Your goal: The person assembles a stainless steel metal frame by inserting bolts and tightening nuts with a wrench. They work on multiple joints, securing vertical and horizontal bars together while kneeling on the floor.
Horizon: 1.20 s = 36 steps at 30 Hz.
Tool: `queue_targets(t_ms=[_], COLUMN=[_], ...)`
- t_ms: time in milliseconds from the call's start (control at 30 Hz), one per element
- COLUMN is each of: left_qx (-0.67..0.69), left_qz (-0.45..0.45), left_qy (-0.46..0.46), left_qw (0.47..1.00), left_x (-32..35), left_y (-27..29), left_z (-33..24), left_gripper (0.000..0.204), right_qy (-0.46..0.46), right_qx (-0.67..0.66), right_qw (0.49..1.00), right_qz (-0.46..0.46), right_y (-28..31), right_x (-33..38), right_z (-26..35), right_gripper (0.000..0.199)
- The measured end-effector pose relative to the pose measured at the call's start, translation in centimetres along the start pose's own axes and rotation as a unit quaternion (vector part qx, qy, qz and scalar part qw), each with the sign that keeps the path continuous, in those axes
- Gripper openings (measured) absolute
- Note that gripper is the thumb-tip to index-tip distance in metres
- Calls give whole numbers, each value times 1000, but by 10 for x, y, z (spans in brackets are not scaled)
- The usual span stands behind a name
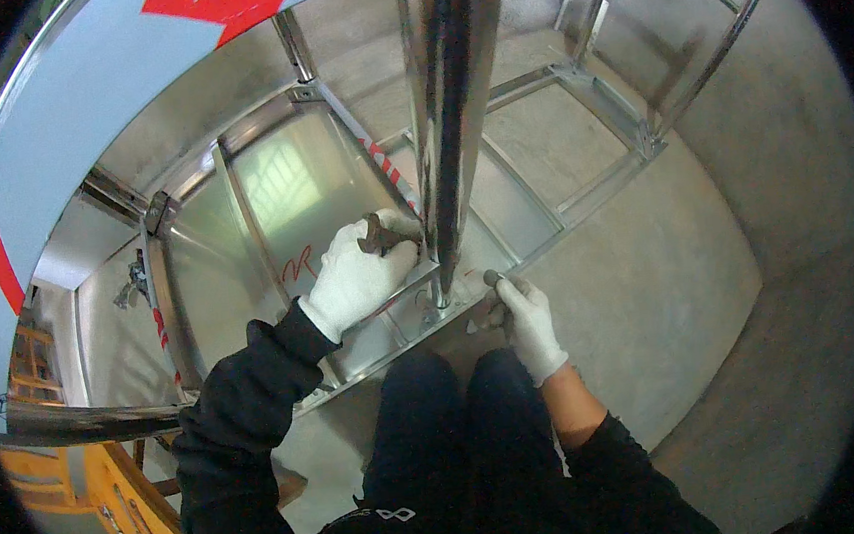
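My left hand [362, 272], in a white glove, is closed around a dark rusty wrench [380, 232] held against the shiny upright metal post [450, 115]. My right hand [528, 317], also gloved in white, pinches a small dark round part [493, 278] just right of the post's foot [437, 306]. The post stands on a low metal frame rail [403, 341] that runs in front of my knees. Both black sleeves come in from the lower edge.
A steel frame [599, 93] with thin sheet panels [291, 192] lies on the concrete floor [669, 278]. A blue panel with red markings [83, 103] curves along the upper left. Yellow wooden structure [114, 492] stands at lower left.
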<state>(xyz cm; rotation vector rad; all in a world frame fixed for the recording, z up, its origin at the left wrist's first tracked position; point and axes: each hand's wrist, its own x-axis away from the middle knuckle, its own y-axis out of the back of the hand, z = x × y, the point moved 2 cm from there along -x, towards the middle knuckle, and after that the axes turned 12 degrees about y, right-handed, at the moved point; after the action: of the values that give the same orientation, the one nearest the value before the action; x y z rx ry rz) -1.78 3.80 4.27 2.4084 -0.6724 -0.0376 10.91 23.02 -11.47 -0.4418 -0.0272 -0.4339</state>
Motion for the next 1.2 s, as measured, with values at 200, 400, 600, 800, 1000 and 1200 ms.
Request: queue_targets(t_ms=[200,400,600,800,1000,1200], left_qx=[-56,-62,-15,-178,-388,-395], left_qz=[-77,-84,-49,-3,-2,21], left_qy=[33,-19,51,-54,-156,-88], left_qw=[995,994,997,983,908,914], left_x=[15,21,14,4,4,9], left_y=[-17,-25,-29,-22,-20,-17], left_z=[7,-2,10,8,2,0], left_gripper=[17,15,17,17,26,26], right_qy=[2,43,128,204,393,417], right_qx=[-15,60,163,125,286,293], right_qw=[1000,996,978,968,870,854], right_qz=[20,43,29,73,77,107], right_y=[3,-8,-13,-16,-20,-25], right_x=[-1,-7,-9,-15,-27,-31], right_z=[-3,-6,11,16,12,19], right_gripper=[38,31,27,20,20,17])
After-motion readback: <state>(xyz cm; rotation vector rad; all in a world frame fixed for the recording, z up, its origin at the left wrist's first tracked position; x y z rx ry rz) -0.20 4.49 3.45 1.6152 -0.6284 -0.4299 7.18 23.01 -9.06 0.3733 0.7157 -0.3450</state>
